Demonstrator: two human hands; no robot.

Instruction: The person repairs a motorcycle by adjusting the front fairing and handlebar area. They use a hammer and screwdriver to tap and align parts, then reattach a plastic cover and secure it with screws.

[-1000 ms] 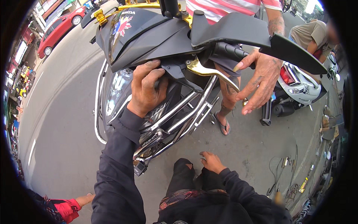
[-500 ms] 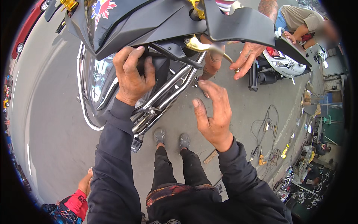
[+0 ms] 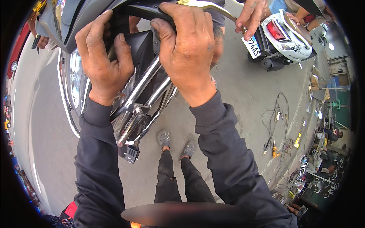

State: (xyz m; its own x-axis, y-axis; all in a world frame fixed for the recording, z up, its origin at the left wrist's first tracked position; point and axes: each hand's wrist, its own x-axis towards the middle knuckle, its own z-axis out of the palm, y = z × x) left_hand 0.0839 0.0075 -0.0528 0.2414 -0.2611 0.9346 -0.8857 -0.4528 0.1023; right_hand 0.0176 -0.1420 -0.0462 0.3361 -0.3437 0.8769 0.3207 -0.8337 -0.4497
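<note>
My left hand (image 3: 102, 60) has its fingers hooked on the lower edge of a motorcycle's dark grey front fairing (image 3: 53, 28), its thumb below and apart from the fingers. Beside it, my right hand (image 3: 192, 49) pinches a black plastic strip (image 3: 144, 12) under the fairing between thumb and forefinger. Its other fingertips are partly hidden by the hand's own back. Just beyond runs a gold lever (image 3: 213, 7), with another person's hand (image 3: 251, 17) at its tip. Below my hands slant polished chrome tubes (image 3: 142, 85) of a crash guard.
A walkie-talkie-like black box (image 3: 131, 153) hangs low on the chrome tubes. At the right stands a white scooter (image 3: 292, 38). Cables (image 3: 274, 114) and a yellow drill (image 3: 275, 151) lie on the grey pavement. Another person's hand (image 3: 43, 42) shows at the upper left.
My right hand has moved up and left from free air onto the black strip. The left hand stays on the fairing. My view has shifted closer to the motorcycle.
</note>
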